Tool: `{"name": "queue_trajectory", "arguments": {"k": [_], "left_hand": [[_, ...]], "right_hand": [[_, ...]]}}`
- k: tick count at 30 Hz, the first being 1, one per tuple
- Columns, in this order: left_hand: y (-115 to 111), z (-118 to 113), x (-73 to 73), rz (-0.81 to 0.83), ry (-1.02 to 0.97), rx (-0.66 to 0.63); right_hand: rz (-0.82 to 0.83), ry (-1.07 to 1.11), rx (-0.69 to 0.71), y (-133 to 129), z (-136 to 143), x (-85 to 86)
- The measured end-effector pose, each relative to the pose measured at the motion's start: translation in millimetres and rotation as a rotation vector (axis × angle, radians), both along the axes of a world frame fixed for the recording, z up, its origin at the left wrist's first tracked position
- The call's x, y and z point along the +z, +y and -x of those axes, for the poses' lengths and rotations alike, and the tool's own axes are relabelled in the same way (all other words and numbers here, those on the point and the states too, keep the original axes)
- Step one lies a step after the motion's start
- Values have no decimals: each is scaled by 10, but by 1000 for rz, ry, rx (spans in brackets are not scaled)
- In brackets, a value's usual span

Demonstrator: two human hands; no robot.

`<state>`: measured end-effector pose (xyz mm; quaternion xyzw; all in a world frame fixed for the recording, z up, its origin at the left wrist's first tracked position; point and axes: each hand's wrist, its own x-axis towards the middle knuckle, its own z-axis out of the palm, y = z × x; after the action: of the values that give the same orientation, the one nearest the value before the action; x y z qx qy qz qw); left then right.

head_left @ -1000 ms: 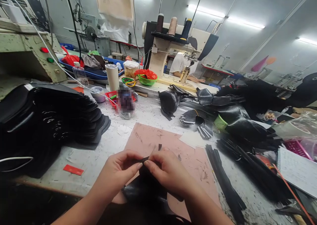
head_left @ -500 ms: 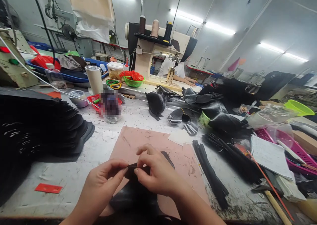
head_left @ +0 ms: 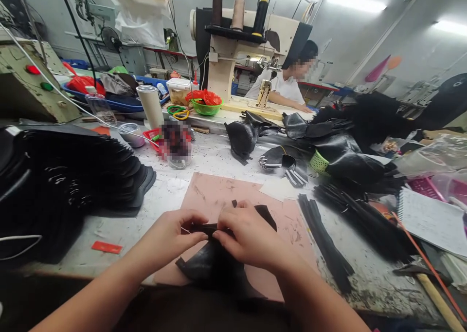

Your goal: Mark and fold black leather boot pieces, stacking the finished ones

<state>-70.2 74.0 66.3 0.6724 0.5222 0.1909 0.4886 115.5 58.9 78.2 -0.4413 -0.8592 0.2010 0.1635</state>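
Observation:
A black leather piece (head_left: pixel 215 266) lies over a pinkish board (head_left: pixel 211 188) close to me. My left hand (head_left: pixel 178 234) pinches its upper edge between thumb and fingers. Right beside it, my right hand (head_left: pixel 244 232) grips the same edge, thumb below and fingers curled over the top. One dark corner of the piece sticks out past my right knuckles. Fingers hide part of the held edge.
To the left rises a tall stack of black pieces (head_left: pixel 113 176). Black strips (head_left: pixel 324 239), a hammer (head_left: pixel 434 293) and a notebook (head_left: pixel 434 220) lie right. Beyond are a sewing machine (head_left: pixel 222 74) and a seated person (head_left: pixel 280 86). A red tag (head_left: pixel 106 247) lies near the front.
My view has shifted, bringing the other person's head into sight. My right hand's raised fingers have come down and curled over the leather edge. Both hands still hold the piece.

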Motion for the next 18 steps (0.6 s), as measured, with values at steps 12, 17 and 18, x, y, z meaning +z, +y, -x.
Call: {"name": "queue_trajectory", "arguments": {"k": [12, 17, 18], "left_hand": [[21, -40, 28, 94, 6, -37], [37, -64, 50, 97, -8, -134], [40, -74, 61, 75, 2, -170]], "right_hand": [[-14, 51, -40, -11, -58, -39], [-46, 18, -44, -17, -38, -34], [-56, 2, -40, -19, -27, -31]]}}
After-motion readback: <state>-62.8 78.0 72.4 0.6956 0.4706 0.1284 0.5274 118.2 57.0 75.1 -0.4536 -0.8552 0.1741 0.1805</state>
